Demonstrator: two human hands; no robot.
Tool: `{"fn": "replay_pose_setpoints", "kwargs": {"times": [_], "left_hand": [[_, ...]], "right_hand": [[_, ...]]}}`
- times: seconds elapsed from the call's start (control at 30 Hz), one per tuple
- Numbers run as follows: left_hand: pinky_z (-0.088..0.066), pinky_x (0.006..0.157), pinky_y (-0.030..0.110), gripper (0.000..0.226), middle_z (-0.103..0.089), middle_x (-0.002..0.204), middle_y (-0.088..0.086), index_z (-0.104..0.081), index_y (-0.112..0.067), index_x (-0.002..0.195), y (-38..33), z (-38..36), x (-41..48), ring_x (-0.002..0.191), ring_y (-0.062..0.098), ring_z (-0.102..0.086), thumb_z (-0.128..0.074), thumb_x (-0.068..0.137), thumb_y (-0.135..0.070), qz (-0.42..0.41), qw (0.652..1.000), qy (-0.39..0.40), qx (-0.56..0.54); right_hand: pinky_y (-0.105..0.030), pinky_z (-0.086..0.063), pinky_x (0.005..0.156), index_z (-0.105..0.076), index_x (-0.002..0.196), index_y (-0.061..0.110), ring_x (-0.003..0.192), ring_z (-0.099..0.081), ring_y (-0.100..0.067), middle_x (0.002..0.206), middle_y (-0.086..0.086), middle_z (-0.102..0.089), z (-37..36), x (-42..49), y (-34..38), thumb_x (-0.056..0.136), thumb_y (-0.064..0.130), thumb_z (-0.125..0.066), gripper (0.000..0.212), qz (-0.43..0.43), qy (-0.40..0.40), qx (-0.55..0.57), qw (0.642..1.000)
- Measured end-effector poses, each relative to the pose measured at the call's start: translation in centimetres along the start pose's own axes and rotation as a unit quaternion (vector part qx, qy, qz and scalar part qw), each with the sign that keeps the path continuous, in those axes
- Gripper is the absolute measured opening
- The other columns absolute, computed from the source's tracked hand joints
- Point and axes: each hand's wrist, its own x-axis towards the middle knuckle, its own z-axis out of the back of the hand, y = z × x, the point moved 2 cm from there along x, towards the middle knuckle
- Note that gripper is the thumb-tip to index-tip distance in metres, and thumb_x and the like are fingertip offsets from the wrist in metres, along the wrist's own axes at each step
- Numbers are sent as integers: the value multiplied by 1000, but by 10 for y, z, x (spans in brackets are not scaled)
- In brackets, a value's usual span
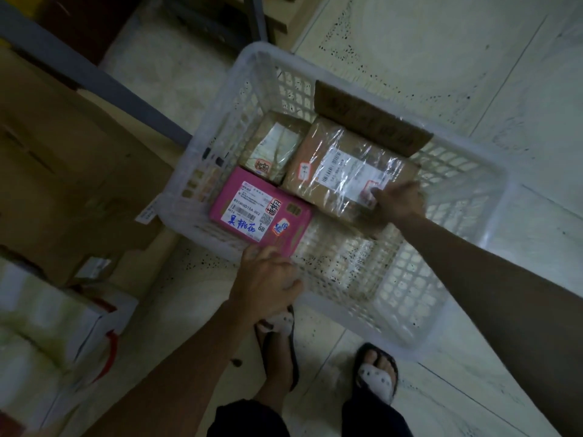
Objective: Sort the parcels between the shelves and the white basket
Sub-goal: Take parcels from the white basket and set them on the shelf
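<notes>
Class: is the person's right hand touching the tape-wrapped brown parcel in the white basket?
Touching. The head view shows the right hand resting on the near corner of the tape-wrapped brown parcel, fingers over its label.

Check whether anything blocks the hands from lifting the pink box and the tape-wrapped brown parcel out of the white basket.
Nothing visible does. The left hand already grips the pink cardboard box at its near edge, and the right hand rests on the tape-wrapped brown parcel. Nothing lies on top of either, and the white plastic basket is open above.

A parcel storeroom: labelled parcels [347, 168] in a basket [457, 190], cartons [63, 171] stacked on tiled floor [441, 58].
</notes>
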Motion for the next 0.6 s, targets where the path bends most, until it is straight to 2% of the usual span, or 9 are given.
{"fn": "replay_pose_setpoints", "kwargs": {"times": [0.07,0.1,0.2,0.3,0.4,0.47,0.6], "left_hand": [[-24,102,36,35,-62,119,1,-67,-17,104,-3,15,-12,120,23,-44,-49,81,-35,-1,999,-3,-35],[-29,102,38,37,-59,125,5,-64,-13,111,-9,28,-22,123,25,-43,-54,80,-30,20,998,-17,-52],[-38,95,41,47,-58,126,10,-58,-8,121,-29,86,-59,117,30,-49,-62,78,-24,79,988,-79,-103],[-45,92,41,51,-60,123,17,-59,-5,121,-44,165,-101,111,34,-55,-54,76,-27,125,974,-141,-124],[-39,96,36,51,-58,123,19,-58,-3,121,-65,256,-157,114,34,-52,-54,75,-24,180,944,-213,-179],[-37,99,37,47,-56,127,16,-56,-6,124,-80,315,-203,117,32,-50,-63,79,-18,200,926,-275,-164],[-33,106,32,49,-48,136,2,-47,-18,132,-107,417,-304,125,19,-43,-56,84,-24,212,906,-348,-110]], "right_hand": [[-39,-40,98,-26,144,7,122,-49,-36,136,-20,-49,16,-33,25,85,35,-64,75,59,-21,-47,997],[-37,-40,97,-25,146,10,123,-48,-36,138,-20,-48,26,-53,42,86,31,-63,74,105,-12,-66,992],[-35,-39,97,-31,146,12,123,-49,-34,135,-18,-52,65,-118,106,87,26,-62,68,231,40,-74,969],[-31,-38,99,-38,142,10,124,-50,-30,135,-16,-54,114,-197,180,85,20,-63,63,319,72,-37,944],[-30,-39,98,-42,140,12,122,-51,-27,133,-13,-56,165,-290,246,84,23,-62,60,401,68,-29,913],[-33,-40,102,-43,140,14,123,-50,-27,134,-12,-56,196,-357,287,85,25,-61,58,456,66,-29,887],[-36,-43,96,-47,136,13,118,-51,-26,125,-10,-59,247,-489,360,88,25,-59,51,562,47,-17,826]]}}
